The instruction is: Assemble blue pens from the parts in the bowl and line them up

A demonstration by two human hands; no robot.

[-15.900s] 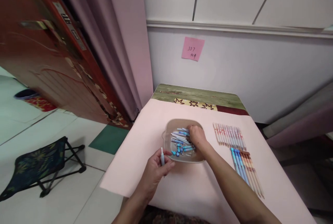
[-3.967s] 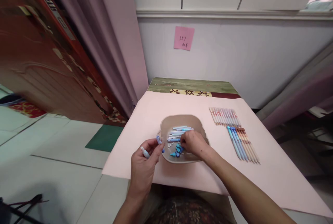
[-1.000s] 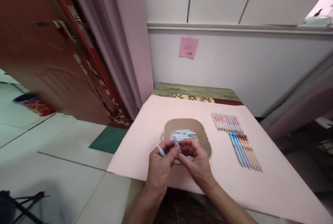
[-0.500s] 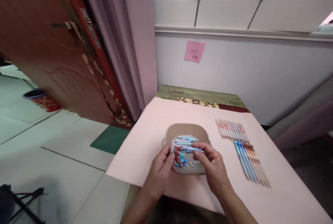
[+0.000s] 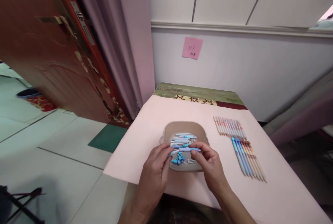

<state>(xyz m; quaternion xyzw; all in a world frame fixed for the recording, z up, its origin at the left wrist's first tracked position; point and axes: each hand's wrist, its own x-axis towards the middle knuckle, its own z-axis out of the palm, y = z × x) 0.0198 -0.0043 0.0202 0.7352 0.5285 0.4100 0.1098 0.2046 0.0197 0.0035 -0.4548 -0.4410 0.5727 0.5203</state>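
Over a beige bin [image 5: 205,137], my right hand [image 5: 209,161] pinches a blue pen barrel [image 5: 187,149] between thumb and fingers, holding it nearly level. My left hand [image 5: 156,168] is closed on a small pale pen part [image 5: 172,152] at the barrel's left end. Whether the two parts touch is hidden by my left fingers. Below my hands in the bin lie small blue pieces [image 5: 179,159] and a few whitish bits [image 5: 190,161]. Several pale and blue pen barrels [image 5: 182,140] lie toward the bin's far side.
To the right on the pink-covered table [image 5: 130,140] lies a row of pale patterned pens [image 5: 229,127]. Nearer me is a second row of blue pens [image 5: 241,158] and brown-and-cream pens [image 5: 253,161]. A wall with a pink note [image 5: 192,48] stands behind; a wooden door [image 5: 52,43] is at left.
My left hand has turned over and brought the small pale part from upright to the left end of the blue barrel. My right hand keeps its pinch. The view has shifted slightly.
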